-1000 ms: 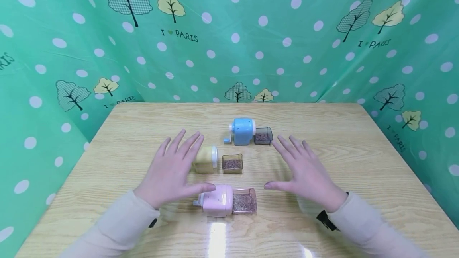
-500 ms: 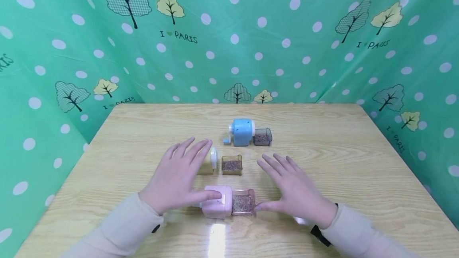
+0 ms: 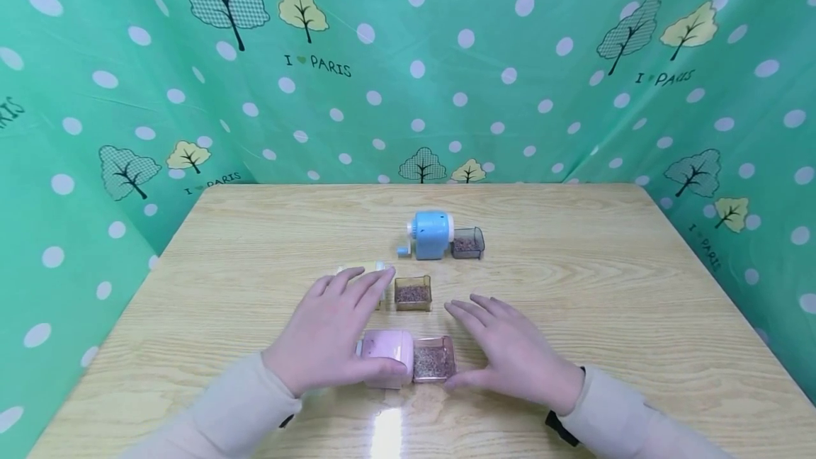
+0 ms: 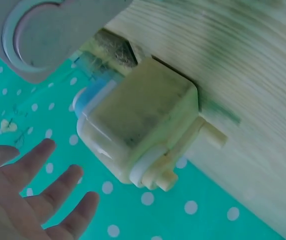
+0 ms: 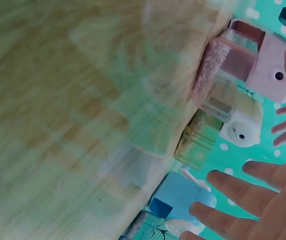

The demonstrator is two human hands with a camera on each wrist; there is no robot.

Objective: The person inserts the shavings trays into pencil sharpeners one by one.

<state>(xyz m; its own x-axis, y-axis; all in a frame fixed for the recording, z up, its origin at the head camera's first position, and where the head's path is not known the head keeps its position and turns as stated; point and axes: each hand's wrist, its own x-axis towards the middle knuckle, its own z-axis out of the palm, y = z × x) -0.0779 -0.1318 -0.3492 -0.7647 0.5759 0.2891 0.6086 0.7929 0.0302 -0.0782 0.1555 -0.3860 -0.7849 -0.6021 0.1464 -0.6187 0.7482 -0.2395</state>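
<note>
A pink crank pencil sharpener [image 3: 393, 346] stands near the front of the table, its clear pink shavings drawer [image 3: 435, 360] pulled out to the right. My left hand [image 3: 334, 342] hovers over the sharpener with fingers spread, its thumb overlapping the pink body. My right hand [image 3: 516, 360] is at the drawer's right side, thumb tip right at its front corner and fingers extended. Behind the left hand, a yellow sharpener [image 4: 143, 105] is mostly hidden in the head view; its amber drawer [image 3: 413, 294] sits to its right. The drawers hold dark shavings.
Farther back stands a blue crank sharpener [image 3: 431, 235] with its smoky drawer [image 3: 468, 243] out to the right. The wooden table [image 3: 574, 232] is bounded by a green polka-dot curtain [image 3: 465, 69] at the back and sides.
Both hands have come lower and closer together over the pink sharpener. The right hand has moved left to the pink drawer; the left has moved right. The sharpeners have stayed put.
</note>
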